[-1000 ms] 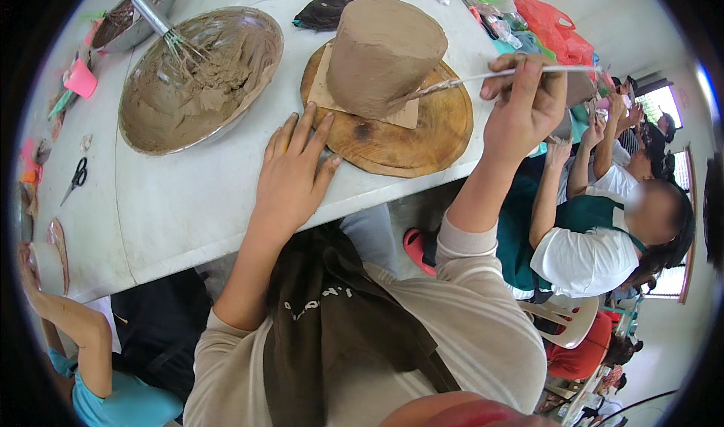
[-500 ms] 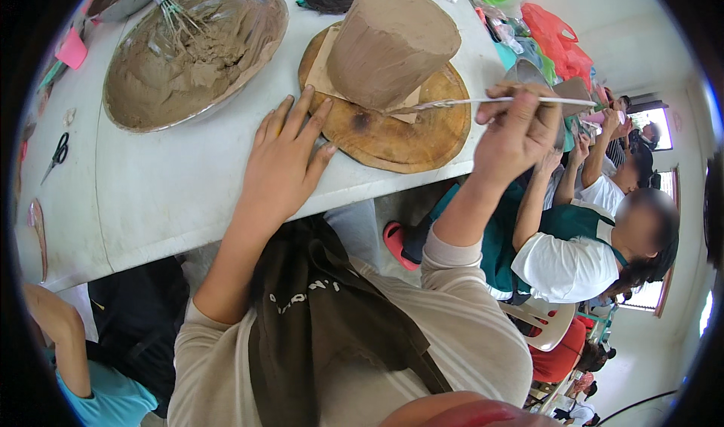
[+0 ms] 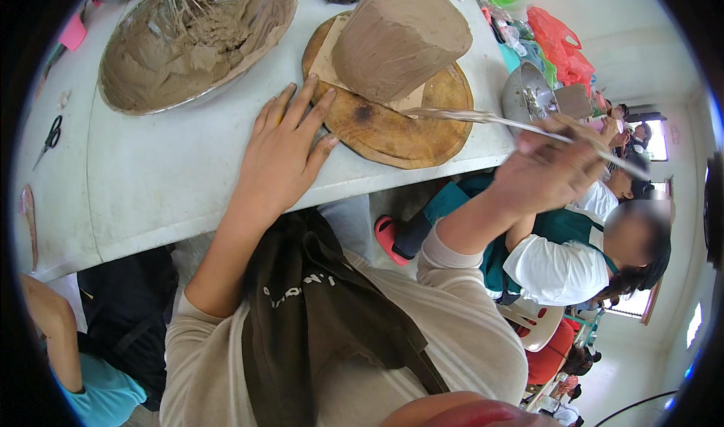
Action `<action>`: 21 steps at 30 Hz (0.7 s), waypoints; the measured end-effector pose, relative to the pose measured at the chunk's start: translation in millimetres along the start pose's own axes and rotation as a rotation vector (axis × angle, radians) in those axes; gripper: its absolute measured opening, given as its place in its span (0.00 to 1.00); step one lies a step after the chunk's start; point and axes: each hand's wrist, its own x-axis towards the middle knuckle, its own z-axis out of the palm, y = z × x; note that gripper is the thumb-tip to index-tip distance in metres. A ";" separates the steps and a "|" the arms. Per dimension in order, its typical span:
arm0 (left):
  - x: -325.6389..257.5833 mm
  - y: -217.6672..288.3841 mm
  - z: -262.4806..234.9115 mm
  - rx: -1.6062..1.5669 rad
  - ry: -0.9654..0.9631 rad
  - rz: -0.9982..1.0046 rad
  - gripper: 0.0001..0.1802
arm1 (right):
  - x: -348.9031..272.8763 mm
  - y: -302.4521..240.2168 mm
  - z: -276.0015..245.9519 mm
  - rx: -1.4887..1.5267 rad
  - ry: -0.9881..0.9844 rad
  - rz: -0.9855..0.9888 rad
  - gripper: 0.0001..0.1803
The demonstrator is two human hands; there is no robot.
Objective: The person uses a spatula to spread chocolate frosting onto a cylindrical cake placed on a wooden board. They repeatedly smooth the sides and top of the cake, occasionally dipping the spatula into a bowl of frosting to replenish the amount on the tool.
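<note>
A brown-coated cake (image 3: 400,42) stands on pale card (image 3: 325,62) atop a wooden board (image 3: 407,142), a slim tool (image 3: 460,115) near its base.

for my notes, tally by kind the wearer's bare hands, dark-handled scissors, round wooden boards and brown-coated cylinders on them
Bare hands (left hand, right hand): 2
Dark-handled scissors: 1
Round wooden board: 1
Brown-coated cylinder: 1
Total: 5

Bright windows (image 3: 658,140) in a pale wall (image 3: 690,216)
A white desk (image 3: 170,178) spans the upper left, with grey floor (image 3: 394,201) showing past its edge; a cream plastic chair (image 3: 541,339) stands at right, brown trim (image 3: 651,305) edging one window.
</note>
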 end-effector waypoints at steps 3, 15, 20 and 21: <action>-0.4 -1.4 0.1 0.001 0.006 -0.005 0.29 | -22.9 19.3 14.1 0.041 -0.070 0.099 0.08; 1.4 -2.2 2.9 0.011 0.007 -0.002 0.28 | 5.3 0.4 6.5 -0.062 0.023 -0.065 0.13; -0.3 -2.1 1.8 0.006 0.019 -0.012 0.28 | -40.1 17.1 26.2 -0.034 -0.088 0.096 0.10; -0.3 -2.0 2.3 0.007 0.016 -0.010 0.28 | -42.2 19.3 29.6 -0.034 -0.085 0.082 0.10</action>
